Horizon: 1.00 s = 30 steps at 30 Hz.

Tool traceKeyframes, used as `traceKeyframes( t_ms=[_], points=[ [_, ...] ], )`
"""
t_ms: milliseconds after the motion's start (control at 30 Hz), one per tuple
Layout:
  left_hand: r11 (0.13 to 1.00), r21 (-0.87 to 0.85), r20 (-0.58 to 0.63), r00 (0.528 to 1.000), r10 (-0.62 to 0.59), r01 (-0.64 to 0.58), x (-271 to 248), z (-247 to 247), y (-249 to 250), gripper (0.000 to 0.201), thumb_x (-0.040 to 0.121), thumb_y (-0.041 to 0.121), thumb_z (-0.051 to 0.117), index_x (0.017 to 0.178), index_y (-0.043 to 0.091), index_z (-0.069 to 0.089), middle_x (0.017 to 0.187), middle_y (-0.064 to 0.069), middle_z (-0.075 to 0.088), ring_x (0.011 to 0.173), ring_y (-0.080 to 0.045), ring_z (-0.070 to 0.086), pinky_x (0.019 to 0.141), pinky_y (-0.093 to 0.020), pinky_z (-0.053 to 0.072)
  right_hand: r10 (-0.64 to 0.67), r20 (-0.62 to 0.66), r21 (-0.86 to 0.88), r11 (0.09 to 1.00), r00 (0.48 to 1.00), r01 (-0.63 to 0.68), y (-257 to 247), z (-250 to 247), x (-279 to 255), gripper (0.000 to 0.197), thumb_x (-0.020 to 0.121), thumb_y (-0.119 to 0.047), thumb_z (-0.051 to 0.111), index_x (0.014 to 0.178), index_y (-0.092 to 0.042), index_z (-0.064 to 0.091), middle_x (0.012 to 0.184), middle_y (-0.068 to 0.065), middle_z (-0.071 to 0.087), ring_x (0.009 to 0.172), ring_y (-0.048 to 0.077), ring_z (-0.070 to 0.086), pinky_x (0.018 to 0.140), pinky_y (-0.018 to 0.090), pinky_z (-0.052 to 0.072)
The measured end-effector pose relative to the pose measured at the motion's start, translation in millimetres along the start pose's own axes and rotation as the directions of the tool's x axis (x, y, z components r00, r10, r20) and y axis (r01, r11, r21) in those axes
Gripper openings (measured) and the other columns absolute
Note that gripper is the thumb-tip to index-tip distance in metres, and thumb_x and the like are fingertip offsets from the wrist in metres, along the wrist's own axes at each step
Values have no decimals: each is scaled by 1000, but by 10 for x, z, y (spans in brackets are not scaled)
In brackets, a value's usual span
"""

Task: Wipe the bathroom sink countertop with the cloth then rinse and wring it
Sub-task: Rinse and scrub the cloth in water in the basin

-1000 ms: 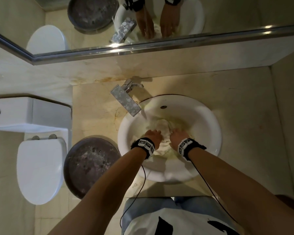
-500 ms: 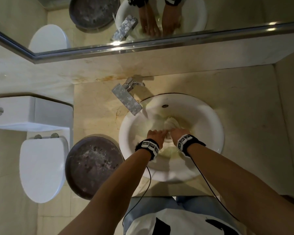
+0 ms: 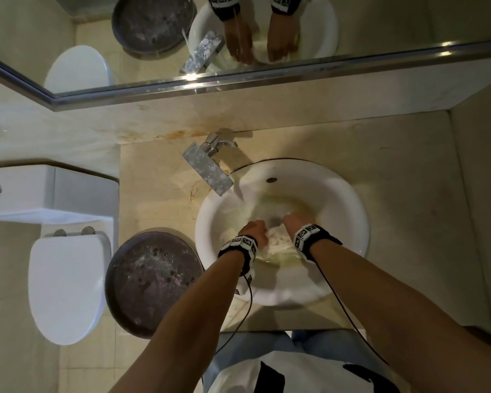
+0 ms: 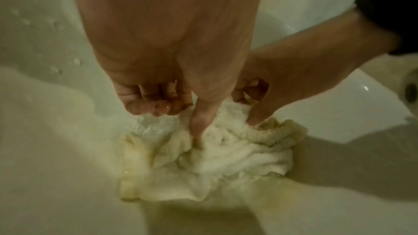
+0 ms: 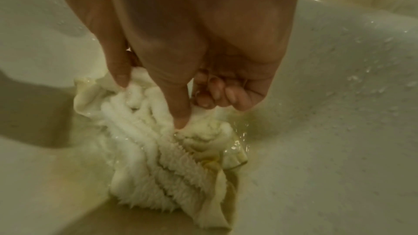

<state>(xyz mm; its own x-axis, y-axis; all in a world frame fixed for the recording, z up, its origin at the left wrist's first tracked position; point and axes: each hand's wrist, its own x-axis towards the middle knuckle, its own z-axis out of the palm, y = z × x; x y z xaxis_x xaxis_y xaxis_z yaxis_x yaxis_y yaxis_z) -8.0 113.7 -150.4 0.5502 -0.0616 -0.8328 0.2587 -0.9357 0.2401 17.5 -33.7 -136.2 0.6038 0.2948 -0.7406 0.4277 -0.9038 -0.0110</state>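
Both hands are down in the white sink (image 3: 349, 222), which is set into the beige marble table (image 3: 408, 180). The left hand (image 3: 254, 229) and the right hand (image 3: 295, 222) sit close together over the drain area, each holding the wet white cloth (image 4: 226, 153) that lies bunched in folds on the bottom of the sink. In the left wrist view the left thumb presses into the folds while the other fingers (image 4: 156, 106) are curled in close together above the cloth's near edge. In the right wrist view the right hand (image 5: 199, 51) pinches a ridge of the cloth (image 5: 162, 158) between thumb and forefinger, its remaining fingers (image 5: 217, 94) curled narrowly against the palm. Water streams from the faucet (image 3: 207, 168), which stands at the far left of the sink, and yellowish water pools around the cloth. Droplets dot the sink wall. Left of the sink stand a dark round bin (image 3: 153, 282) and a white toilet (image 3: 65, 285); behind the sink runs a mirror (image 3: 380, 24).
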Motion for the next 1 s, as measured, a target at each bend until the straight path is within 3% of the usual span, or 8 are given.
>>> traceKeyframes(
  t_ms=[200,400,533,633,733,800,900,1000],
  points=[
    [993,116,-100,995,6,5,-78,-258,-100,44,89,15,58,131,13,48,137,-12,45,118,-31,56,98,-42,50,55,-32,-23,998,998,-56,162,-219,-87,23,95,-3,59,114,-10,70,112,9,70,103,26,69,83,35,55],
    [996,-83,-377,926,-2,-32,-225,-372,-31,61,84,3,42,143,18,35,128,-11,59,113,-32,60,93,-41,52,106,-185,74,993,977,-94,260,-396,-76,34,88,-7,67,122,-8,65,153,11,36,141,29,34,102,44,46],
    [971,-108,-572,812,115,-214,-367,-483,156,39,86,-3,39,123,10,39,105,-13,62,86,-37,63,67,-39,47,104,-373,121,991,922,-63,274,-564,-152,18,92,-13,64,108,-6,67,120,11,58,119,29,52,86,40,49],
    [959,-41,-602,773,200,-280,-469,-606,282,35,85,-1,45,117,13,41,102,-8,60,81,-32,60,61,-36,43,21,-545,139,988,838,66,290,-690,-212,17,77,-6,76,92,-4,68,96,14,64,91,35,63,72,42,51],
    [951,29,-501,819,280,-308,-490,-577,243,32,84,8,51,115,15,46,100,-4,62,83,-29,60,64,-34,43,-78,-378,131,982,923,137,281,-689,-237,34,91,-11,60,125,-9,61,122,11,62,111,33,61,91,41,47],
    [946,126,-278,905,322,-298,-447,-479,154,35,87,13,52,122,16,49,111,-7,64,95,-31,63,74,-36,47,-104,-140,125,985,985,121,273,-584,-293,31,93,-12,59,123,-14,62,121,10,64,107,30,64,90,37,50],
    [893,334,91,953,288,-302,-398,-297,33,36,88,8,54,124,11,53,112,-12,64,101,-33,64,80,-37,52,-134,184,34,991,974,129,253,-342,-381,23,81,-1,70,100,-11,62,104,15,66,88,28,67,79,33,56],
    [828,474,251,947,198,-299,-381,-99,-20,15,88,10,59,103,9,63,105,-12,69,94,-32,68,78,-36,56,-110,299,-45,991,948,129,239,-92,-451,43,74,-1,79,114,-6,65,112,12,69,100,30,70,74,30,51]
  ],
)
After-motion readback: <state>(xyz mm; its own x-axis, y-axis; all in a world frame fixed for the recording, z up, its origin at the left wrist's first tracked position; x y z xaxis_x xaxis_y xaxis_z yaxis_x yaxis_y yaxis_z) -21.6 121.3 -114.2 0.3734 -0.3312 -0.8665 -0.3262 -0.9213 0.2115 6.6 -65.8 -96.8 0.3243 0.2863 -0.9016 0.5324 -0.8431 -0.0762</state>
